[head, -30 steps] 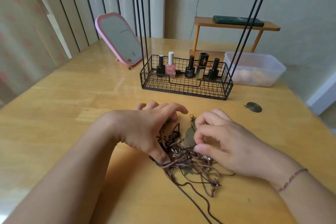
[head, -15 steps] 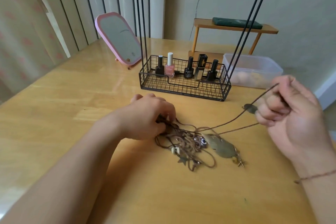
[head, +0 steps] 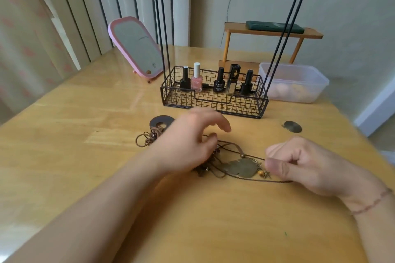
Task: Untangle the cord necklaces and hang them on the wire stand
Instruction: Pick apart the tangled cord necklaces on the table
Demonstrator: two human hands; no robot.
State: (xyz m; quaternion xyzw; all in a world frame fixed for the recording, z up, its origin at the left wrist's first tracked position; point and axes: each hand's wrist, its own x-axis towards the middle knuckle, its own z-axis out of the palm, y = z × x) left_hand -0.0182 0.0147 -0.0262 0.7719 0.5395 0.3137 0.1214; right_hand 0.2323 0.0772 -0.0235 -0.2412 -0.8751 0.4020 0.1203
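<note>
Pinching a brown cord, the right hand [head: 307, 166] rests on the worktop [head: 85, 166].
The left hand [head: 190, 143], blurred, fingers loosely spread, hovers over the tangled cord necklaces [head: 224, 160], which lie just before the wire stand [head: 213, 96].

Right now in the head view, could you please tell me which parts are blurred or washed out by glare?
Head view: the left hand is motion-blurred, fingers smeared; the right hand and leaf pendant look fairly sharp; window glare streaks the wooden table; the wire stand's rods splay outward from wide-angle distortion.
</note>
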